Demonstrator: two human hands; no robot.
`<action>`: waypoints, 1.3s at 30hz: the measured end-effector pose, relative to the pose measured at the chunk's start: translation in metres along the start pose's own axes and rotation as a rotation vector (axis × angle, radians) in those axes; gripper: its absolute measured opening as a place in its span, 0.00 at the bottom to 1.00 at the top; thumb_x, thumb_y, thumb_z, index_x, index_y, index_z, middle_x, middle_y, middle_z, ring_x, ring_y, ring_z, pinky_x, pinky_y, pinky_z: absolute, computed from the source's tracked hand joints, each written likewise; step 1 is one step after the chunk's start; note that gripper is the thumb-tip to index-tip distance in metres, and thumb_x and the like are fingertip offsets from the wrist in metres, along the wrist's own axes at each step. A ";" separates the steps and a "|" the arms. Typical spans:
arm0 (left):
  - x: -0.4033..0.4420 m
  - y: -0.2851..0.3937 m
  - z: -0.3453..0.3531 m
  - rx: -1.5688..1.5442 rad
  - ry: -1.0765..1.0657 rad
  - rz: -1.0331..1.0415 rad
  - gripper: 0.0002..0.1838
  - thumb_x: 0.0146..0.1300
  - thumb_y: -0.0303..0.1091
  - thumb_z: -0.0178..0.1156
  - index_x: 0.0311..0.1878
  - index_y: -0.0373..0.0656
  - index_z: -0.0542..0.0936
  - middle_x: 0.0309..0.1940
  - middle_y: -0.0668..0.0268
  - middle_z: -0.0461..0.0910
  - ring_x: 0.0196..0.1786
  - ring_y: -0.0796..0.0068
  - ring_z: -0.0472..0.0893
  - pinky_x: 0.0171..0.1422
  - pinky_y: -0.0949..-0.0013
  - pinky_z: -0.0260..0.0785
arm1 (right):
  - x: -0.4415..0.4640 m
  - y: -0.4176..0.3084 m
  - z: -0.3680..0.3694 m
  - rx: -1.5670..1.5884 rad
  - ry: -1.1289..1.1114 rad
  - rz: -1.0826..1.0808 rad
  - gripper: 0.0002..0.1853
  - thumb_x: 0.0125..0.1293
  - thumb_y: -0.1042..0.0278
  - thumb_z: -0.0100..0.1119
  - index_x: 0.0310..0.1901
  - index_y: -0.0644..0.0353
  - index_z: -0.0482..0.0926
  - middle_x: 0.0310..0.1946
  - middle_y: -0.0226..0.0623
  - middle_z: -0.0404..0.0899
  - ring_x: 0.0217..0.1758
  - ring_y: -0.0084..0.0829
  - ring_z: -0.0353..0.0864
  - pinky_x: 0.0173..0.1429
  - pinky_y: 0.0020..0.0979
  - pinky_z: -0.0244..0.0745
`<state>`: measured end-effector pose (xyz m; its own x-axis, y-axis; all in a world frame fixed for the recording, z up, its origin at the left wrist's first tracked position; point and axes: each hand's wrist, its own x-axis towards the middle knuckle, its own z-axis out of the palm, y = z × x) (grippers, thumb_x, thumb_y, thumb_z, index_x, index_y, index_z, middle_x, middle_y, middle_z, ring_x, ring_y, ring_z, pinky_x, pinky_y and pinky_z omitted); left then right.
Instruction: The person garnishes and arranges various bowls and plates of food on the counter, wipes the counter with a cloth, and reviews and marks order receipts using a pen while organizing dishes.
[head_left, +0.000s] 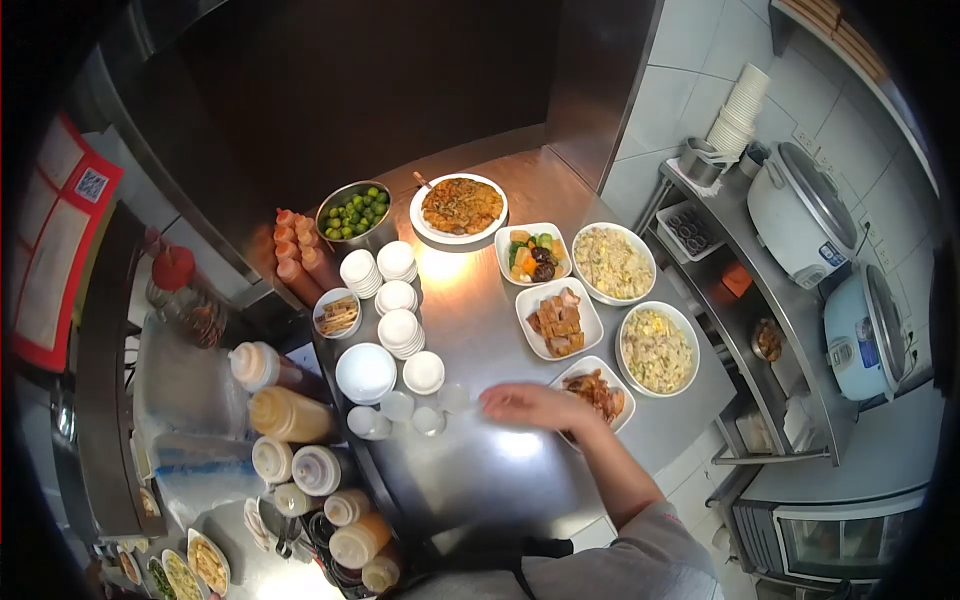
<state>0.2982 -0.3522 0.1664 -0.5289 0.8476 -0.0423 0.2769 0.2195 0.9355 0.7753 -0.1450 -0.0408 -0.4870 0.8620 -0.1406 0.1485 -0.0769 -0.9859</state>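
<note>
My right hand [528, 407] reaches in from the lower right over the steel counter, fingers stretched to the left and holding nothing that I can see. Its fingertips are just beside a translucent small cup [453, 398], and whether they touch it I cannot tell. More translucent cups [397, 405] stand left of it, by stacked white bowls [366, 373]. Under my wrist, partly covered, sits a square bowl of browned meat strips [600, 393]. Beyond it are a bowl of sliced fried meat [560, 325] and two bowls of fried rice [656, 350]. My left hand is out of view.
At the back stand a plate of browned, omelette-like food [461, 206], a bowl of mixed vegetables [535, 257] and a metal pot of green fruits [357, 213]. Sauce bottles [290, 415] crowd the left edge. Rice cookers [803, 215] occupy the right shelf.
</note>
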 end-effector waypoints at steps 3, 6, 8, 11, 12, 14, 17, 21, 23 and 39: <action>-0.007 0.000 0.000 -0.095 -0.160 0.064 0.27 0.62 0.35 0.55 0.61 0.32 0.62 0.45 0.58 0.73 0.39 0.73 0.74 0.43 0.74 0.69 | -0.026 -0.027 0.060 -0.236 -0.079 0.094 0.22 0.64 0.59 0.54 0.56 0.61 0.69 0.43 0.40 0.78 0.46 0.34 0.77 0.52 0.31 0.71; -0.012 0.001 0.005 -0.295 -0.441 0.110 0.29 0.62 0.37 0.55 0.62 0.31 0.62 0.47 0.57 0.72 0.39 0.73 0.73 0.43 0.74 0.69 | -0.046 -0.046 0.104 -0.313 -0.186 0.115 0.22 0.64 0.59 0.53 0.56 0.61 0.68 0.44 0.43 0.78 0.47 0.39 0.78 0.52 0.34 0.71; -0.014 -0.005 0.016 -0.519 -0.682 0.109 0.24 0.64 0.37 0.51 0.58 0.30 0.65 0.41 0.58 0.75 0.37 0.72 0.74 0.44 0.73 0.69 | -0.058 -0.052 0.129 -0.343 -0.225 0.120 0.22 0.64 0.58 0.52 0.56 0.61 0.68 0.45 0.45 0.77 0.48 0.41 0.77 0.52 0.35 0.71; -0.015 0.002 0.038 -0.464 -1.024 0.056 0.22 0.67 0.39 0.48 0.57 0.32 0.67 0.36 0.61 0.78 0.35 0.74 0.74 0.44 0.75 0.67 | -0.078 -0.053 0.147 -0.420 -0.209 0.103 0.22 0.64 0.59 0.52 0.57 0.61 0.67 0.47 0.47 0.77 0.49 0.43 0.77 0.53 0.37 0.71; -0.023 0.006 0.051 -0.424 -1.024 0.098 0.24 0.63 0.38 0.55 0.57 0.31 0.67 0.31 0.60 0.78 0.31 0.75 0.76 0.41 0.76 0.67 | -0.085 -0.056 0.146 -0.444 -0.198 0.106 0.22 0.64 0.59 0.52 0.57 0.61 0.67 0.47 0.48 0.76 0.49 0.43 0.77 0.53 0.37 0.71; -0.037 0.011 0.074 -0.385 -1.015 0.151 0.28 0.59 0.38 0.61 0.57 0.29 0.67 0.26 0.60 0.79 0.27 0.75 0.77 0.37 0.77 0.66 | -0.097 -0.060 0.138 -0.476 -0.188 0.099 0.23 0.64 0.59 0.52 0.57 0.61 0.67 0.48 0.49 0.76 0.50 0.44 0.77 0.54 0.38 0.70; -0.054 0.024 0.113 -0.397 -1.192 0.131 0.21 0.61 0.28 0.56 0.56 0.29 0.68 0.24 0.60 0.79 0.29 0.72 0.80 0.38 0.74 0.68 | -0.128 -0.059 0.097 -0.560 -0.086 0.158 0.24 0.65 0.58 0.52 0.59 0.61 0.66 0.50 0.46 0.76 0.50 0.41 0.77 0.53 0.35 0.71; -0.068 0.030 0.199 -0.231 -1.330 0.056 0.24 0.65 0.36 0.55 0.60 0.35 0.66 0.27 0.65 0.79 0.36 0.80 0.77 0.49 0.78 0.63 | -0.170 -0.039 0.027 -0.645 0.178 0.209 0.20 0.63 0.61 0.53 0.55 0.60 0.71 0.47 0.46 0.77 0.47 0.44 0.78 0.52 0.36 0.71; -0.069 0.013 0.270 -0.078 -1.310 0.094 0.19 0.68 0.34 0.49 0.59 0.36 0.68 0.27 0.65 0.80 0.37 0.80 0.77 0.50 0.76 0.63 | -0.196 -0.050 -0.019 -0.775 0.262 0.467 0.18 0.62 0.64 0.52 0.52 0.62 0.73 0.47 0.48 0.77 0.47 0.45 0.78 0.52 0.37 0.71; -0.113 -0.139 0.486 -0.318 -1.105 -0.238 0.38 0.61 0.21 0.48 0.72 0.47 0.43 0.60 0.59 0.66 0.58 0.72 0.69 0.63 0.70 0.60 | -0.238 0.123 -0.220 -0.598 0.984 0.204 0.23 0.68 0.67 0.40 0.64 0.58 0.59 0.47 0.58 0.74 0.49 0.53 0.76 0.48 0.42 0.73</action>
<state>0.7095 -0.2438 -0.1291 0.4870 0.7945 -0.3628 -0.0308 0.4307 0.9020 1.0994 -0.2495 -0.1089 0.4304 0.8973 0.0979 0.6562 -0.2366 -0.7165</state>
